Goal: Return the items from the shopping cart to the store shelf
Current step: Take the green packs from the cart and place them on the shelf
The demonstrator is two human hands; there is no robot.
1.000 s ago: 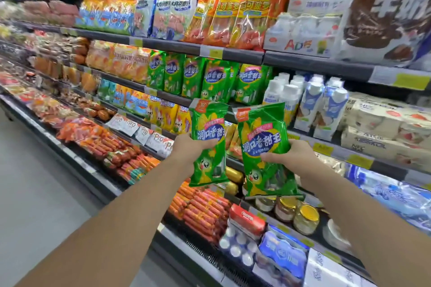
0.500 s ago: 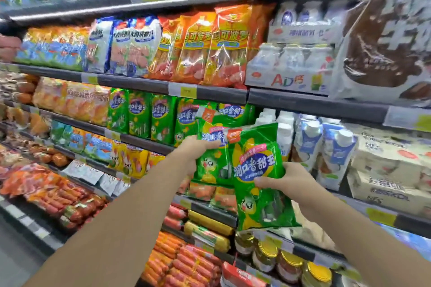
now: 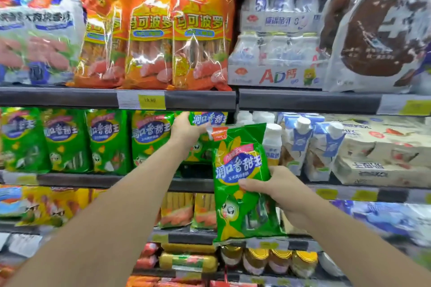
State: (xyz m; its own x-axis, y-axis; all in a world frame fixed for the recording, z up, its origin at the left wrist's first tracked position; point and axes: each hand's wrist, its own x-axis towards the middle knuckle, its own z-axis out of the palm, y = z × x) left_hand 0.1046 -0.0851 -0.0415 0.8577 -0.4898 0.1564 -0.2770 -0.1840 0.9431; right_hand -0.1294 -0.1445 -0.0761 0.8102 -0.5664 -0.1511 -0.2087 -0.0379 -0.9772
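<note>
My left hand [image 3: 186,131] grips one green sausage pack [image 3: 205,137] and holds it up at the right end of the row of matching green packs [image 3: 109,142], right under the yellow price tag [image 3: 151,101] on the shelf edge above. The pack is level with the others there; I cannot tell whether it rests on the shelf board. My right hand [image 3: 279,190] is closed on a second green sausage pack [image 3: 242,184], thumb across its front, fingers behind. This pack hangs upright in the air, lower than the tag and to its right, in front of the shelf. Behind it, right of the tag, stand white milk bottles [image 3: 271,144] and blue-and-white cartons [image 3: 298,144]. Directly above the tag stand orange sausage bags [image 3: 177,35].
</note>
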